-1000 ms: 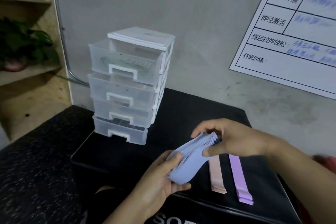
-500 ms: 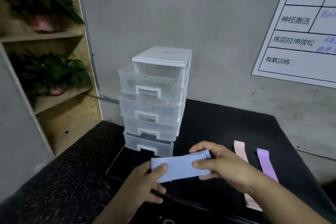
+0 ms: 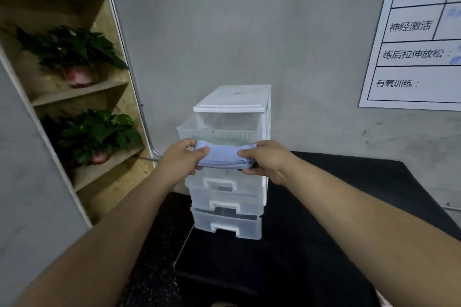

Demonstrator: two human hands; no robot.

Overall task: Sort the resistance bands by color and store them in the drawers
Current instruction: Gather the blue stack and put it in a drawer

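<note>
A stack of pale blue resistance bands (image 3: 222,157) is held level in front of the clear plastic drawer unit (image 3: 232,102). My left hand (image 3: 183,159) grips its left end and my right hand (image 3: 264,159) grips its right end, thumbs on top. The stack sits at the front edge of the pulled-out top drawer (image 3: 219,129), which holds greenish bands (image 3: 224,136). Three lower drawers (image 3: 224,222) stand slightly open. The second drawer's front is partly hidden behind the bands.
The unit stands on a black padded box (image 3: 324,244) against a grey wall. A wooden shelf (image 3: 82,92) with two potted plants (image 3: 94,134) is at the left. A white chart (image 3: 419,32) hangs at the upper right.
Both hands have lifted the blue stack from low over the box up to the top drawer's front. The view moved closer; the pink and purple bands are out of sight.
</note>
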